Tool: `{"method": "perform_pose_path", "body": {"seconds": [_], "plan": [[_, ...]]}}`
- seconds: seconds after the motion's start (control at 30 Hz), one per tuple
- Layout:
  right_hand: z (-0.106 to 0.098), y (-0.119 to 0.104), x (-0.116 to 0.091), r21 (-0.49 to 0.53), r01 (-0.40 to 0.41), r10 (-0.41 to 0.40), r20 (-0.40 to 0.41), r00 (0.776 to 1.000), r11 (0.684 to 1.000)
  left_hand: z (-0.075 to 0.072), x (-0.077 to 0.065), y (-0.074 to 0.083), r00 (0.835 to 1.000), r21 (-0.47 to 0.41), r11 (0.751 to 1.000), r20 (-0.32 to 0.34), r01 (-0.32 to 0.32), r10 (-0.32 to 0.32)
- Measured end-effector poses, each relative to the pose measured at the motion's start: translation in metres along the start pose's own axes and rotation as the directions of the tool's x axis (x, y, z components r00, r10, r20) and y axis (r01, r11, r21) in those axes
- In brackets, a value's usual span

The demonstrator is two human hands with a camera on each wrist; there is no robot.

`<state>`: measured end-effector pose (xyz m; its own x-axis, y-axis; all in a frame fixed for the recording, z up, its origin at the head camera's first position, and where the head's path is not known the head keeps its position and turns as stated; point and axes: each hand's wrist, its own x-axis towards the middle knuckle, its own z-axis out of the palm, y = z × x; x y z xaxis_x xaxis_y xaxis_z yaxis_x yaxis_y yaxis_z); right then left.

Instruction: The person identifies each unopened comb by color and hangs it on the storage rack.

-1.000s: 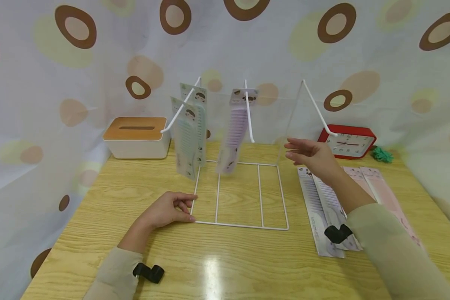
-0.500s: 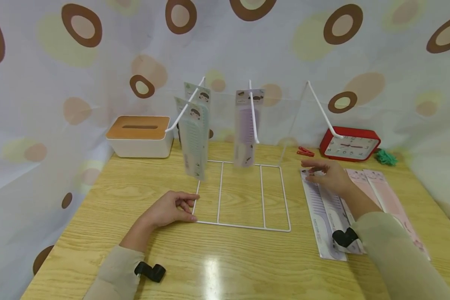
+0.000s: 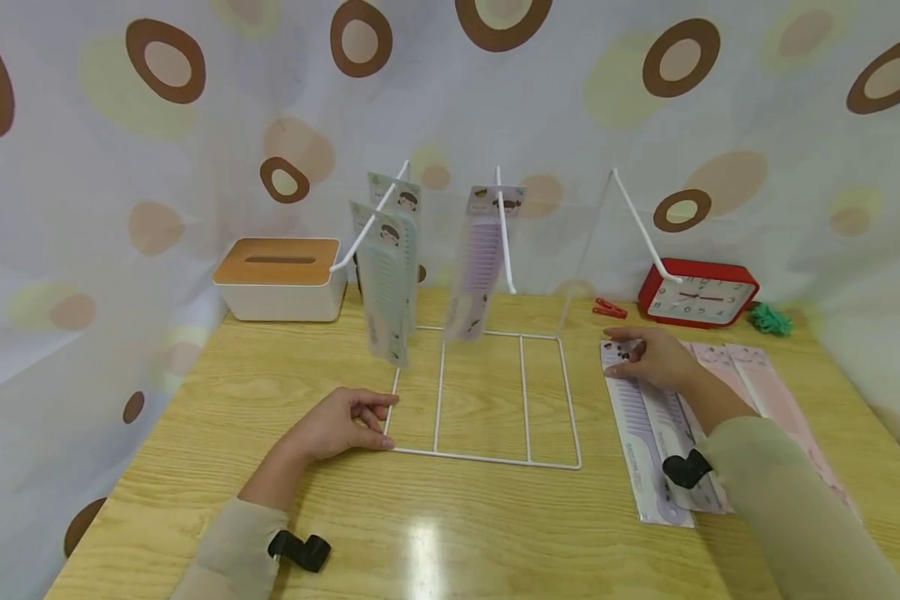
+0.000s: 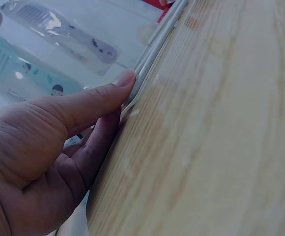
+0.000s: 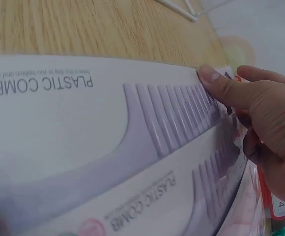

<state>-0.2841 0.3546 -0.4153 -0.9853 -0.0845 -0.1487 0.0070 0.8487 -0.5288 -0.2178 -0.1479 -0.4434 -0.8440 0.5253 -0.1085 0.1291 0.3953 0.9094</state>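
Observation:
My left hand (image 3: 345,423) holds the front left corner of a white wire rack (image 3: 487,457), its thumb (image 4: 125,78) against the wire. Two green packaged combs (image 3: 386,287) hang from the rack's left hook, and a purple packaged comb (image 3: 482,258) hangs from the middle one. At the right, my right hand (image 3: 656,360) grips the top end of a purple packaged comb (image 3: 633,417) lying flat. In the right wrist view its thumb (image 5: 211,76) lies on the package edge, with the other fingers partly hidden. A second purple packaged comb (image 5: 182,196) overlaps beside it.
Pink packaged combs (image 3: 765,387) lie farther right, partly under my forearm. A red clock (image 3: 697,293), a red clip (image 3: 609,308) and green string (image 3: 770,319) sit behind. A tissue box (image 3: 277,287) stands back left. The rack's right hook (image 3: 645,225) juts forward.
My right hand has moved down from beside the right hook to the top of the purple packaged comb on the table. My left hand stays at the rack corner. The hanging purple comb sways.

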Motion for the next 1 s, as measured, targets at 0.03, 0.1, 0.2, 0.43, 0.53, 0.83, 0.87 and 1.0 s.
{"method": "perform_pose_path", "body": {"seconds": [0.03, 0.1, 0.2, 0.43, 0.53, 0.83, 0.87, 1.0], "plan": [[0.001, -0.001, 0.001, 0.011, 0.004, -0.004, -0.015, 1.000, 1.000, 0.000, 0.000, 0.000, 1.000, 0.000, 1.000, -0.002, -0.002, 0.002], [0.001, -0.003, 0.001, 0.041, 0.009, -0.007, -0.048, 0.999, 0.999, -0.001, 0.000, 0.000, 1.000, 0.002, 1.000, 0.000, -0.001, 0.001], [-0.001, -0.007, 0.000, 0.102, 0.031, -0.021, -0.095, 0.995, 0.994, -0.002, 0.000, 0.000, 1.000, 0.003, 1.000, 0.007, -0.002, 0.002], [-0.012, -0.025, -0.011, 0.223, 0.107, -0.062, -0.200, 0.978, 0.969, -0.004, 0.003, 0.000, 1.000, 0.021, 1.000, 0.006, -0.009, 0.009], [-0.019, -0.034, -0.018, 0.317, 0.135, -0.061, -0.232, 0.971, 0.939, -0.005, 0.004, 0.000, 1.000, 0.012, 1.000, 0.010, -0.011, 0.011], [-0.044, -0.068, -0.050, 0.725, 0.339, -0.196, -0.277, 0.941, 0.600, -0.004, 0.000, 0.000, 1.000, 0.017, 1.000, -0.009, -0.012, 0.012], [-0.044, -0.072, -0.056, 0.764, 0.363, -0.197, -0.305, 0.932, 0.534, -0.004, 0.000, 0.000, 1.000, 0.012, 1.000, -0.005, -0.012, 0.012], [-0.038, -0.089, -0.085, 0.849, 0.469, -0.216, -0.424, 0.879, 0.241, -0.001, 0.001, 0.000, 1.000, -0.001, 1.000, 0.009, -0.003, 0.003]]}}
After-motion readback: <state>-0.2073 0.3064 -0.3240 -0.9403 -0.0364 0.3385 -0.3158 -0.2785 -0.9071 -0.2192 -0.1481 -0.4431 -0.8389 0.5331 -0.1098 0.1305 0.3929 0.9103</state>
